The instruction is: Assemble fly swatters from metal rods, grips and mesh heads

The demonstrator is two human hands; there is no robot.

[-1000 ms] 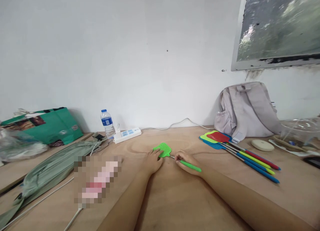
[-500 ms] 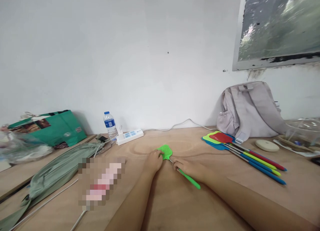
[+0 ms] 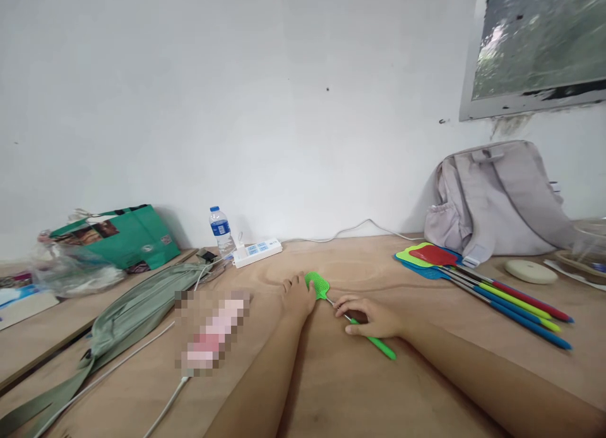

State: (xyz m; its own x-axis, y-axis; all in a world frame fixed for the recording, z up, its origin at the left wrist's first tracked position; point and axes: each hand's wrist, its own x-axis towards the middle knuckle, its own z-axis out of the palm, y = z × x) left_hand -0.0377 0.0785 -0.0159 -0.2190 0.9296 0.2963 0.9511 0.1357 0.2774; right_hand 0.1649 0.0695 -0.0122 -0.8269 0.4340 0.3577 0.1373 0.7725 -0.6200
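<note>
A green fly swatter (image 3: 320, 286) lies on the wooden table, its head pointing away from me and its green grip toward the lower right. My left hand (image 3: 299, 297) rests flat beside the swatter's head, fingers apart, the thumb at its left edge. Over the metal shaft is my right hand (image 3: 372, 316), its fingers loosely spread and the thumb near the top of the grip; it is not closed round the swatter. Several more fly swatters, with red, yellow and blue heads (image 3: 432, 255), lie stacked to the right.
A grey backpack (image 3: 497, 201) leans on the wall, near a round whitish object (image 3: 530, 271) and a clear container (image 3: 589, 239). On the left are a power strip (image 3: 258, 252), a water bottle (image 3: 221, 230), a green bag (image 3: 137, 239), a grey-green strap bag (image 3: 137, 305) and a white cable (image 3: 165, 403).
Both hands have loosened: my left fingers have spread off the swatter's head, and my right fingers have opened from the shaft. The view has shifted, so things appear farther right.
</note>
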